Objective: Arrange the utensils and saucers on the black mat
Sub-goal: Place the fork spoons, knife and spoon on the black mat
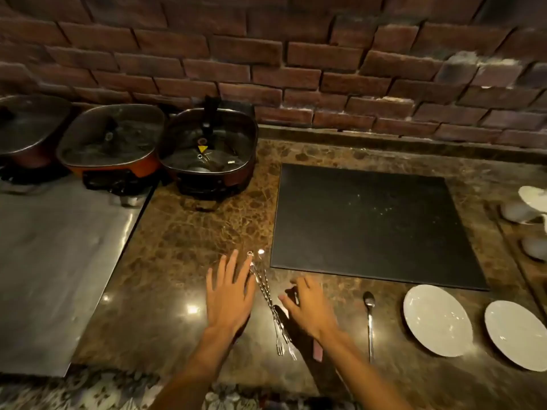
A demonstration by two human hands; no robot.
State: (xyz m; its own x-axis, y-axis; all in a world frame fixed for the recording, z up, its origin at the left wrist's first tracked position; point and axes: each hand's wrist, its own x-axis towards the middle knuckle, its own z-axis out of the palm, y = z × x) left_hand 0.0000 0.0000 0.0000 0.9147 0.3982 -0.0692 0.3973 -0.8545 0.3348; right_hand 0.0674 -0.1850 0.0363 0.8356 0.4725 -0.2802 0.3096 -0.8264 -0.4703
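Down at the front edge of the brown marble counter (189,238), both hands hover over a pair of thin twisted metal forks (268,294) lying side by side, prongs toward the front edge. Left hand (229,294) is flat with fingers spread, its fingertips beside the forks' ringed ends. Right hand (307,306) is loosely curled just right of the forks; whether it pinches anything I cannot tell. A black mat (373,223) lies bare toward the counter's back right, its front left corner near the forks' rings. Along the front edge, right of the hands, lie a spoon (369,318) and two white saucers (436,319), (516,334), apart from the mat. Three lidded electric pans (207,143) stand at the back left by the brick wall (296,54)
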